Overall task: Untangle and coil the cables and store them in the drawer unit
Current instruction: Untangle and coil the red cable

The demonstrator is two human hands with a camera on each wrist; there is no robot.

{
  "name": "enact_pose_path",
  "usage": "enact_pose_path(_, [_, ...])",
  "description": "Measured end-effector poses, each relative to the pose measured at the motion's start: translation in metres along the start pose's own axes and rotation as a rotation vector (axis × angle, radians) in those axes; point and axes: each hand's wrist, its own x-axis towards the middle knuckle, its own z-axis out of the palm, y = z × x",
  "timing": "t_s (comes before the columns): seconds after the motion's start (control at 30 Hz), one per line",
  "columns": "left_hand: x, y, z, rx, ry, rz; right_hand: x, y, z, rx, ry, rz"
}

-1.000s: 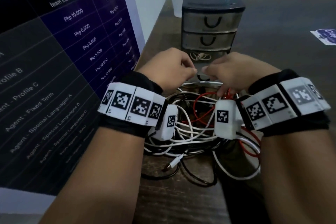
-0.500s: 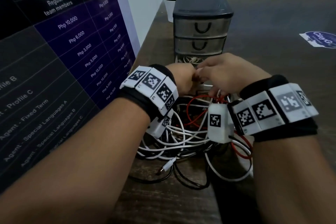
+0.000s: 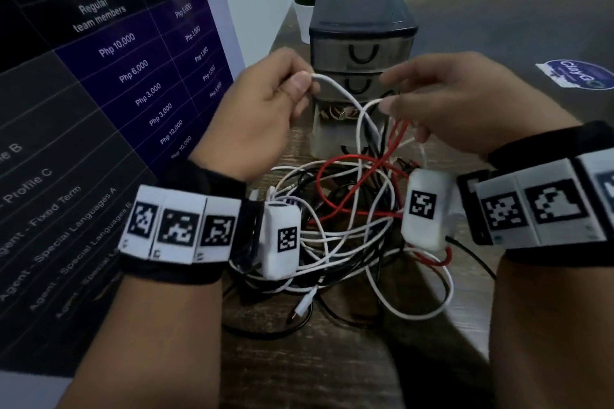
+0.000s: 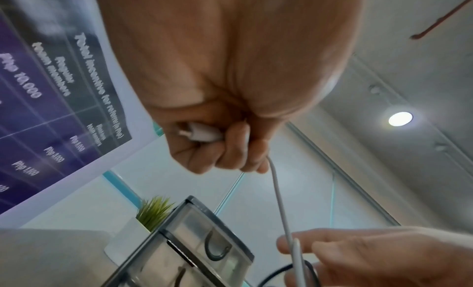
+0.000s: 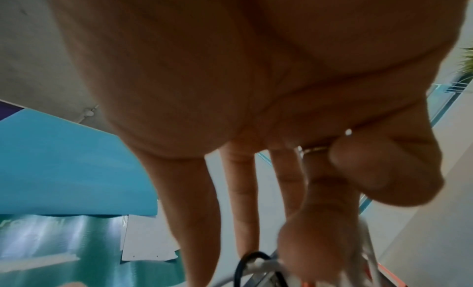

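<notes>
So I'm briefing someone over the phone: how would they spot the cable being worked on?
Find the small drawer unit at the back of the wooden table; a cable tangle lies before it. The white cable rises from the tangle, its plug end gripped in the left hand, the right hand pinching it further along. Only it is lifted by both hands.

We see a tangle of cables (image 3: 342, 236), white, black and red, heaped on the table just in front of the drawer unit (image 3: 362, 53). One white cable (image 3: 345, 90) rises out of the heap, its plug end (image 4: 202, 132) curled inside our left hand (image 3: 265, 109); farther along, our right hand (image 3: 465, 103) pinches the same cable. The unit is small, with a dark top and three clear drawers; the two upper ones are shut, the bottom one stands pulled open.
</notes>
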Motion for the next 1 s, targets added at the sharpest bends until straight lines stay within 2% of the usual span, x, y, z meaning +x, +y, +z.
enact_pose_path(0.13, [0.006, -0.007, -0.001, 0.040, 0.042, 0.009, -0.001, -0.003, 0.006, -0.045, -0.072, 0.041])
enact_pose_path(0.23, [0.011, -0.010, -0.003, 0.079, 0.024, 0.003, -0.001, -0.004, 0.006, -0.067, -0.095, 0.066])
enact_pose_path(0.33, [0.012, -0.011, -0.004, 0.178, -0.041, -0.060, 0.000, -0.002, 0.003, -0.134, -0.044, 0.081])
enact_pose_path(0.4, [0.011, -0.009, -0.004, 0.326, -0.072, -0.102, -0.001, -0.003, 0.001, -0.129, -0.012, 0.075])
enact_pose_path(0.43, [0.009, -0.005, -0.003, 0.394, -0.080, -0.109, -0.002, -0.004, 0.000, -0.123, 0.003, 0.070])
enact_pose_path(0.5, [0.005, 0.009, 0.000, 0.380, -0.068, -0.057, -0.003, -0.005, 0.000, -0.103, 0.037, 0.062])
enact_pose_path(0.53, [0.003, 0.016, 0.003, 0.325, -0.091, -0.033, -0.003, -0.006, 0.000, -0.087, 0.059, 0.058])
enact_pose_path(0.6, [0.000, 0.026, 0.010, 0.234, -0.231, -0.061, -0.003, -0.007, 0.001, -0.048, 0.110, 0.048])
enact_pose_path(0.67, [-0.002, 0.031, 0.021, 0.281, -0.398, -0.128, -0.003, -0.010, 0.001, -0.004, 0.156, 0.036])
enact_pose_path(0.73, [-0.002, 0.028, 0.033, 0.361, -0.484, -0.132, -0.005, -0.014, 0.002, 0.036, 0.173, 0.020])
enact_pose_path(0.83, [0.000, 0.022, 0.041, 0.386, -0.442, -0.085, -0.008, -0.016, 0.000, 0.050, 0.149, -0.017])
enact_pose_path(0.9, [0.003, 0.016, 0.036, 0.348, -0.401, -0.097, -0.009, -0.016, -0.002, 0.030, 0.078, -0.031])
enact_pose_path(1.0, [0.006, 0.007, 0.026, 0.120, -0.357, -0.163, -0.011, -0.017, -0.003, -0.037, -0.057, -0.017])
